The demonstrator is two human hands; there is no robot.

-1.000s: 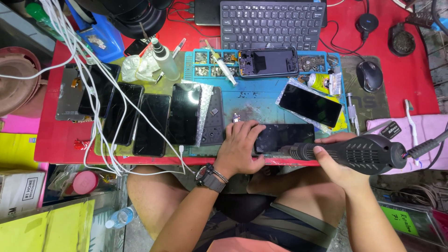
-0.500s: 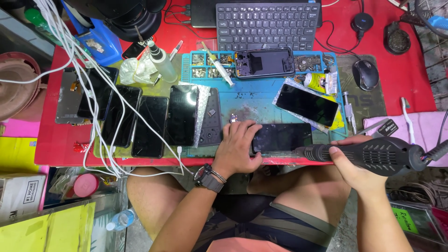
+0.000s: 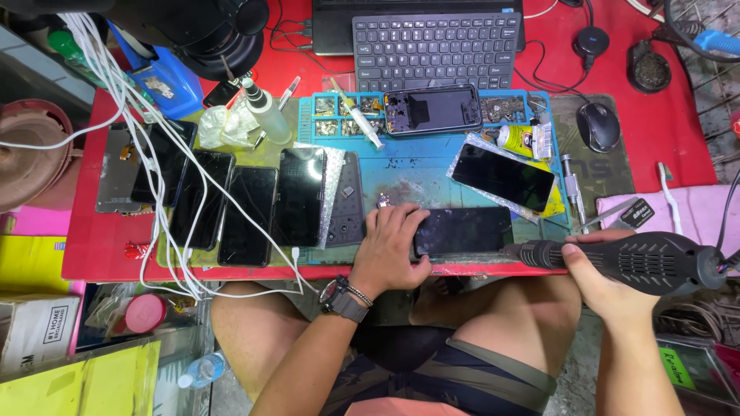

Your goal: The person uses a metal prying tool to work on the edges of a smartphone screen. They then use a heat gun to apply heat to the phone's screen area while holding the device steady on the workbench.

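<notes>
Head view shows the left hand [image 3: 391,246] pressed flat on a black glass phone [image 3: 462,231] at the blue mat's [image 3: 408,173] front edge, the right hand [image 3: 609,281] gripping a dark rotary tool [image 3: 640,262] whose tip sits just beside the phone's right end, apparently mid-job.

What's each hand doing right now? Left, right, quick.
Left hand: open, palm pressed flat on the left end of the phone.
Right hand: closed around the rotary tool, tip at the phone's right edge.

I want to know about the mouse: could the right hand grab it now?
Probably not: the right hand is full, gripping the black power tool. The mouse lies uncovered farther up the desk, so the hand would have to let go first.
</notes>
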